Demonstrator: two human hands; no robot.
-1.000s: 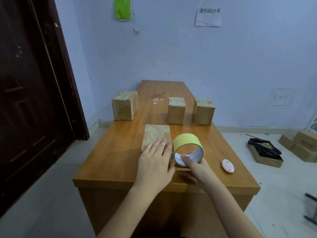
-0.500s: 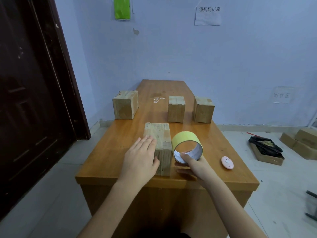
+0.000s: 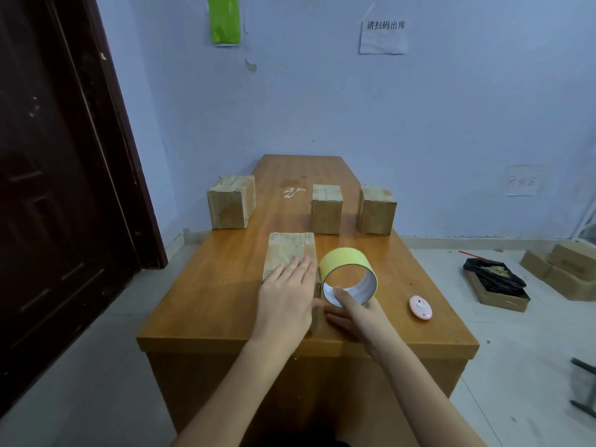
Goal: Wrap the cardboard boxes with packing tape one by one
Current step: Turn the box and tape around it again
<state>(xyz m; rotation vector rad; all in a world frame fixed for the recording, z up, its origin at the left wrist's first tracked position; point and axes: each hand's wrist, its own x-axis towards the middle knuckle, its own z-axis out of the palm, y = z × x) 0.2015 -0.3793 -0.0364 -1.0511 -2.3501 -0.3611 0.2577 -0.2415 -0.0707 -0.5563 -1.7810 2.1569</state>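
Note:
A taped cardboard box (image 3: 288,253) stands near the front of the wooden table (image 3: 225,285). My left hand (image 3: 285,304) lies flat on the near part of its top, fingers straight. Right beside the box stands a big roll of packing tape (image 3: 346,274) with a yellow outside. My right hand (image 3: 353,314) holds the roll at its near rim, thumb inside the core and fingers underneath. Three more cardboard boxes stand further back: one at the left (image 3: 230,206), one in the middle (image 3: 325,209), one at the right (image 3: 376,214).
A small pink round object (image 3: 420,307) lies on the table to the right of the roll. A scrap of clear tape (image 3: 292,192) lies mid-table. On the floor at right are an open box holding a black bag (image 3: 496,282) and stacked cartons (image 3: 561,269). A dark door (image 3: 48,188) stands at left.
My left hand slid from the box's left side back onto its top. The box's front face is hidden again behind my hand. The roll and my right hand stayed beside the box.

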